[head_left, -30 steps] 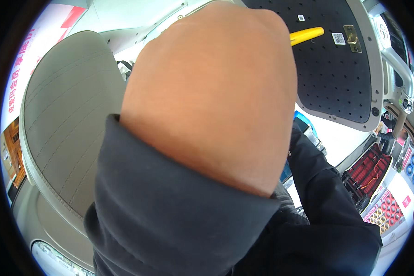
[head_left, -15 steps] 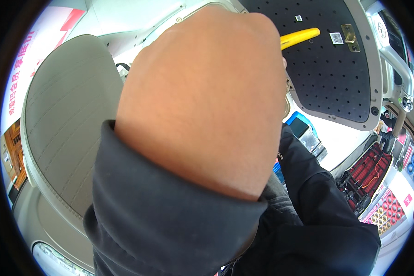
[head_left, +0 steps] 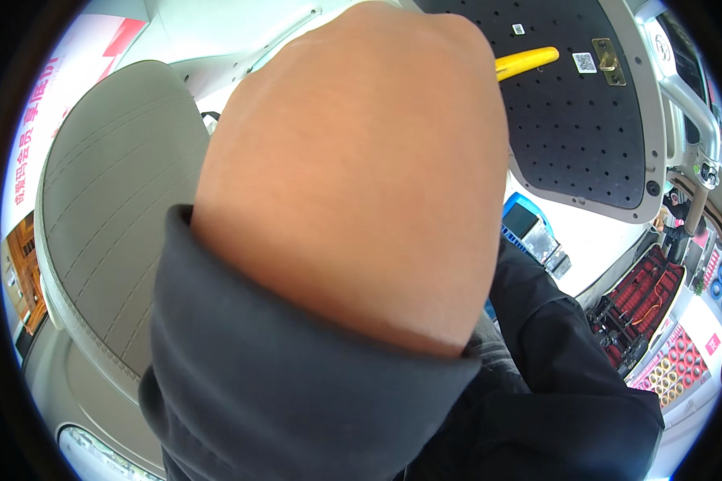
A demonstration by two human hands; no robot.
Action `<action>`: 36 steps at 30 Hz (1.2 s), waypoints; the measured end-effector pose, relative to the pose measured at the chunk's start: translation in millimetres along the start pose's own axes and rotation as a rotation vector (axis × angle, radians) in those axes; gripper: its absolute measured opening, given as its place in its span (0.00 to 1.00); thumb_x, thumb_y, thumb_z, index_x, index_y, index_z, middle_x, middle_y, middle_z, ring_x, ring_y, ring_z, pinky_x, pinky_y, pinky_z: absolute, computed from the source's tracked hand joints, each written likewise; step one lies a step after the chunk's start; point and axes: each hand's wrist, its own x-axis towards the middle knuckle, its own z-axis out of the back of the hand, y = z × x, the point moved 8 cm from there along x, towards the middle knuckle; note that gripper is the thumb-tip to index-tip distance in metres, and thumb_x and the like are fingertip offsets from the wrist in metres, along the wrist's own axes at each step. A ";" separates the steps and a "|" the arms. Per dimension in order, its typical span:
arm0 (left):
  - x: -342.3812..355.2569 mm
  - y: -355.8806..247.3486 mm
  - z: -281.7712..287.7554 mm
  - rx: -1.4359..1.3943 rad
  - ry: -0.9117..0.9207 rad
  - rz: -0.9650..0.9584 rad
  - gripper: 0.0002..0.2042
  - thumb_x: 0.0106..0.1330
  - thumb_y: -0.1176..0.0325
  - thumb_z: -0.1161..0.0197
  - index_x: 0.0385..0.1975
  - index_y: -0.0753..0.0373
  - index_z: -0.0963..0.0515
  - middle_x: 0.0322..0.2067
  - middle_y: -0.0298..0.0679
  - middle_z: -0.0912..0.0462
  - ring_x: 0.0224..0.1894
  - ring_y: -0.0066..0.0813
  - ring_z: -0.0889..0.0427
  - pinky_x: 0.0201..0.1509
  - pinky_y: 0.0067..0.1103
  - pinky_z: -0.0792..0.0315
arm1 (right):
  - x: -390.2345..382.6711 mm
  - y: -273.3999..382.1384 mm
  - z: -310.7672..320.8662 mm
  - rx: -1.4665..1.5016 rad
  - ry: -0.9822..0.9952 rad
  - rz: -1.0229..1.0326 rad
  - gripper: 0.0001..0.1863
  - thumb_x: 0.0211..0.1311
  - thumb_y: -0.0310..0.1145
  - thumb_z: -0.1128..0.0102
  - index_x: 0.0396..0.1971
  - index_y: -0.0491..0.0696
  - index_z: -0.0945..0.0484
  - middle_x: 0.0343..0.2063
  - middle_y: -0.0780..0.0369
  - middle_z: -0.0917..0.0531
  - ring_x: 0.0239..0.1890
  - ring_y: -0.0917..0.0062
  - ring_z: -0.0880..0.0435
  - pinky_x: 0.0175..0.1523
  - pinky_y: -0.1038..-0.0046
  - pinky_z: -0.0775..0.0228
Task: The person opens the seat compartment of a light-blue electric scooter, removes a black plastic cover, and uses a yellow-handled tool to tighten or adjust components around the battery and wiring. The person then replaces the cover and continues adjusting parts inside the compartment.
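Ref. = black perforated panel [head_left: 578, 136], upper R of view.

L hand [head_left: 361, 160]: bare back of hand/wrist very close to cam, L of panel & overlapping its L edge. Dk grey sleeve [head_left: 297, 369] bunched below, lower L of panel. L fingers hidden; can't tell if clenched, loose or grasping.

Yellow handle [head_left: 529, 62]: over panel's upper L part, sticking out from behind L hand's R edge; other end hidden. Can't tell which hand, if any, grips it.

R arm: blk sleeve [head_left: 545, 313] below panel, bent, running up behind L wrist. R hand hidden; finger state can't tell.

Around panel: brass latch plate [head_left: 610, 62] + 2 small white labels on its upper part; silvery bar [head_left: 698, 116] just R; blue-framed device [head_left: 521, 220] w/ dk screen below its lower L; red-lined open case [head_left: 642, 297] lower R; grey stitched seat [head_left: 120, 192] well to L, past L hand.
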 end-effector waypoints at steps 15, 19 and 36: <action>11.1 6.9 -7.2 -0.143 0.044 0.285 0.11 0.69 0.62 0.31 0.41 0.63 0.12 0.34 0.44 0.14 0.37 0.43 0.13 0.43 0.33 0.18 | 35.1 -2.4 -66.6 -0.162 0.007 0.018 0.23 0.78 0.41 0.57 0.54 0.54 0.11 0.54 0.57 0.10 0.57 0.61 0.11 0.74 0.45 0.44; 8.4 6.5 -26.1 -0.354 0.053 0.400 0.16 0.71 0.58 0.29 0.47 0.65 0.13 0.34 0.46 0.16 0.39 0.44 0.19 0.43 0.34 0.22 | 15.1 -16.4 -38.0 -0.075 -0.046 0.018 0.20 0.78 0.40 0.55 0.51 0.54 0.11 0.53 0.58 0.10 0.55 0.61 0.11 0.71 0.47 0.39; -28.3 -169.1 -86.0 -0.554 0.717 -0.129 0.08 0.59 0.67 0.33 0.34 0.63 0.20 0.21 0.41 0.18 0.24 0.44 0.14 0.29 0.35 0.22 | -323.8 15.9 223.8 0.858 -0.265 0.286 0.39 0.52 0.34 0.26 0.67 0.45 0.24 0.41 0.54 0.13 0.40 0.58 0.11 0.46 0.60 0.19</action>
